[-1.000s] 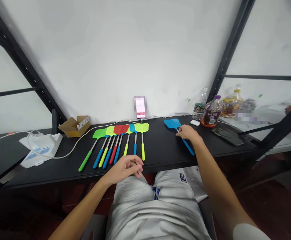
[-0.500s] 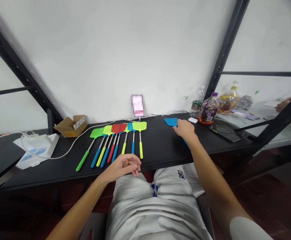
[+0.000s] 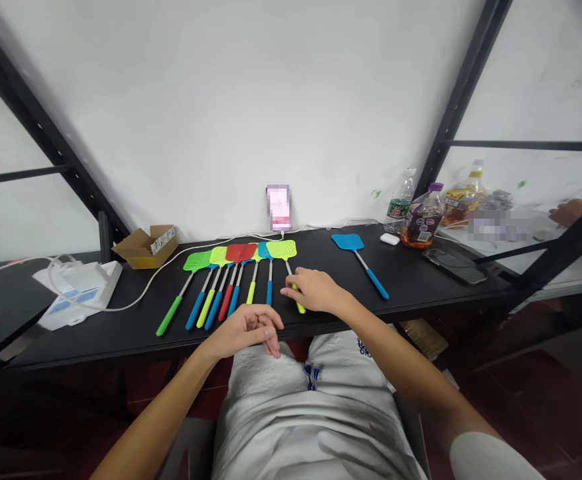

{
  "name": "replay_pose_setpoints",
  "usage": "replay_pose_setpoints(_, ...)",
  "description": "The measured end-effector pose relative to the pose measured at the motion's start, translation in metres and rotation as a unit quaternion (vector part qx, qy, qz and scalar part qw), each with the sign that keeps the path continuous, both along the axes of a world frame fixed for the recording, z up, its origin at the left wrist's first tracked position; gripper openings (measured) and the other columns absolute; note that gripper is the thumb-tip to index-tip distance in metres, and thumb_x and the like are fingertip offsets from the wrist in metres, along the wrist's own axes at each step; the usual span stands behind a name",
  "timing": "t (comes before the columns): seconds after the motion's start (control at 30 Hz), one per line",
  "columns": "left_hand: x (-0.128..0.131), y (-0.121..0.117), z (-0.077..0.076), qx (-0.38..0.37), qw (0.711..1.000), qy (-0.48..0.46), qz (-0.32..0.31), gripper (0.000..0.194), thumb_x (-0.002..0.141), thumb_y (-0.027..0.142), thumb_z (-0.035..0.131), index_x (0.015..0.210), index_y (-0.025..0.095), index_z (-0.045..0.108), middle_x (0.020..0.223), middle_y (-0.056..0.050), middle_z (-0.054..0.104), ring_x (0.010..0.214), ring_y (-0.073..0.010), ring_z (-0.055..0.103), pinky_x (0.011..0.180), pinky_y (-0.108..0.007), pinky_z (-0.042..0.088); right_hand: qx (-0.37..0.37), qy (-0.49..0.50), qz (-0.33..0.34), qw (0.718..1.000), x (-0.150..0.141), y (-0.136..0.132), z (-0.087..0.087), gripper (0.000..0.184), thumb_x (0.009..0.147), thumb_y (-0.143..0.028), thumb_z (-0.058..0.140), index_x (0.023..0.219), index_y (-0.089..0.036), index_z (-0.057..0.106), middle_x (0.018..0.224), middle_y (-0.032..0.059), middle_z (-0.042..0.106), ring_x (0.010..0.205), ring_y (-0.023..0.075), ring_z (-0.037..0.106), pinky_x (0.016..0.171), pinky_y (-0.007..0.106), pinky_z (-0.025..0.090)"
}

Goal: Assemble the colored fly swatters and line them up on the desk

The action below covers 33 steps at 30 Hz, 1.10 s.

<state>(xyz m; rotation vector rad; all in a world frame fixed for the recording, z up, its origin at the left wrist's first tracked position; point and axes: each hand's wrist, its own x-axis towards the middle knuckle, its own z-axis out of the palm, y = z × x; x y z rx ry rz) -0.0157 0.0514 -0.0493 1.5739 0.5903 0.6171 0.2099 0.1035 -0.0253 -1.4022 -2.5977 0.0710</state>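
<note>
My right hand (image 3: pixel 315 291) lies over the yellow handle of the lime fly swatter (image 3: pixel 281 249), the rightmost in a tight row of several fly swatters (image 3: pixel 241 253). Its fingers close on that handle, whose tip shows below them. My left hand (image 3: pixel 245 331) rests loosely curled at the black table's front edge (image 3: pixel 121 350), holding nothing, just below the row's handles. To the right, apart from the row, a blue fly swatter (image 3: pixel 347 242) lies angled on the tabletop.
A standing phone (image 3: pixel 279 208) with a blurred screen and white cables sits against the wall. A cardboard box (image 3: pixel 145 247) and white device (image 3: pixel 81 287) stand left. Bottles (image 3: pixel 423 217), an earbud case (image 3: pixel 389 239) and a phone (image 3: pixel 455 265) lie right. Another person's hand (image 3: pixel 571 212) shows beyond a black upright.
My right hand has left the blue swatter, which now lies free, and moved left onto the lime swatter. That swatter's handle now tilts right. My left hand has barely moved.
</note>
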Motion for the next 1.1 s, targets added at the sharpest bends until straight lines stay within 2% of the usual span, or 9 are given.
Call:
replay_pose_setpoints(0.17, -0.002, 0.001, -0.004, 0.004, 1.000, 0.000, 0.013, 0.030, 0.086, 0.037, 0.073, 0.101, 0.012, 0.064, 0.054, 0.000, 0.065, 0.075, -0.0282, 0.077, 0.065, -0.029, 0.058, 0.006, -0.045, -0.113, 0.993, 0.017, 0.011, 0.008, 0.040, 0.094, -0.053, 0.053, 0.094, -0.019, 0.073, 0.105, 0.0146, 0.071, 0.094, 0.0300, 0.069, 0.075, 0.035, 0.049)
replay_pose_setpoints(0.33, -0.005, 0.005, -0.006, 0.008, 1.000, -0.017, -0.006, 0.033, 0.087, 0.041, 0.071, 0.100, 0.012, 0.064, 0.080, -0.013, 0.078, 0.090, -0.0299, 0.076, 0.085, -0.040, 0.056, -0.003, -0.044, -0.184, 0.982, 0.018, 0.020, 0.005, 0.042, 0.088, -0.051, 0.063, 0.109, -0.015, 0.068, 0.107, 0.0184, 0.072, 0.100, 0.0326, 0.069, 0.078, 0.037, 0.050)
replay_pose_setpoints(0.43, -0.007, 0.007, -0.007, 0.017, 0.998, -0.052, -0.008, 0.035, 0.087, 0.045, 0.071, 0.099, 0.012, 0.065, 0.073, -0.011, 0.078, 0.090, -0.0283, 0.076, 0.098, -0.045, 0.049, -0.012, -0.025, -0.172, 0.985, 0.017, 0.022, 0.001, 0.032, 0.092, -0.043, 0.058, 0.109, -0.016, 0.067, 0.113, 0.0169, 0.071, 0.102, 0.0316, 0.069, 0.079, 0.036, 0.049)
replay_pose_setpoints(0.5, -0.008, 0.008, -0.007, 0.010, 0.998, -0.060, -0.009, 0.035, 0.088, 0.046, 0.069, 0.097, 0.013, 0.065, 0.064, -0.010, 0.075, 0.074, -0.0241, 0.075, 0.089, -0.040, 0.052, -0.016, -0.025, -0.162, 0.986, 0.018, 0.022, 0.001, 0.025, 0.093, -0.034, 0.054, 0.103, -0.016, 0.068, 0.114, 0.0175, 0.070, 0.103, 0.0325, 0.068, 0.078, 0.037, 0.049)
replay_pose_setpoints(0.57, -0.008, 0.008, -0.008, -0.005, 0.999, -0.052, -0.010, 0.033, 0.089, 0.045, 0.068, 0.096, 0.013, 0.064, 0.052, -0.006, 0.070, 0.051, -0.0171, 0.065, 0.069, -0.032, 0.053, -0.022, -0.028, -0.161, 0.986, 0.020, 0.023, 0.001, 0.022, 0.091, -0.027, 0.052, 0.099, -0.015, 0.068, 0.111, 0.0183, 0.071, 0.100, 0.0333, 0.069, 0.076, 0.037, 0.048)
replay_pose_setpoints(0.7, -0.009, 0.006, -0.008, -0.001, 1.000, -0.018, 0.005, 0.036, 0.088, 0.047, 0.068, 0.094, 0.012, 0.066, 0.033, 0.008, 0.045, 0.028, -0.0051, 0.029, 0.043, -0.021, 0.031, -0.029, -0.012, -0.164, 0.986, 0.027, 0.020, 0.007, 0.024, 0.090, -0.025, 0.049, 0.106, -0.016, 0.064, 0.103, 0.0162, 0.072, 0.092, 0.0316, 0.069, 0.069, 0.033, 0.045)
replay_pose_setpoints(0.8, -0.008, 0.005, -0.007, -0.004, 1.000, -0.004, 0.023, 0.039, 0.088, 0.051, 0.065, 0.092, 0.012, 0.066, 0.037, 0.010, 0.036, 0.030, -0.0037, 0.022, 0.039, -0.019, 0.015, -0.036, 0.026, -0.153, 0.987, 0.034, 0.013, 0.015, 0.023, 0.090, -0.026, 0.049, 0.108, -0.019, 0.060, 0.100, 0.0128, 0.072, 0.087, 0.0284, 0.068, 0.064, 0.030, 0.039)
replay_pose_setpoints(0.93, -0.004, 0.003, -0.005, 0.000, 0.999, -0.030, 0.035, 0.039, 0.088, 0.049, 0.066, 0.096, 0.010, 0.066, 0.044, 0.007, 0.042, 0.037, -0.0052, 0.033, 0.041, -0.019, 0.028, -0.013, 0.134, -0.091, 0.987, 0.033, 0.001, 0.025, 0.019, 0.094, -0.037, 0.049, 0.092, -0.022, 0.060, 0.081, 0.0047, 0.068, 0.072, 0.0202, 0.062, 0.059, 0.027, 0.032)
replay_pose_setpoints(1.1, 0.000, -0.002, -0.001, 0.015, 1.000, 0.010, 0.015, 0.037, 0.091, 0.042, 0.064, 0.113, 0.013, 0.058, 0.080, -0.007, 0.068, 0.053, -0.0144, 0.066, 0.039, -0.019, 0.043, 0.039, 0.351, 0.017, 0.935, 0.016, -0.010, 0.027, 0.038, 0.097, -0.045, 0.048, 0.070, -0.020, 0.054, 0.064, -0.0012, 0.053, 0.062, 0.0130, 0.049, 0.059, 0.025, 0.033)
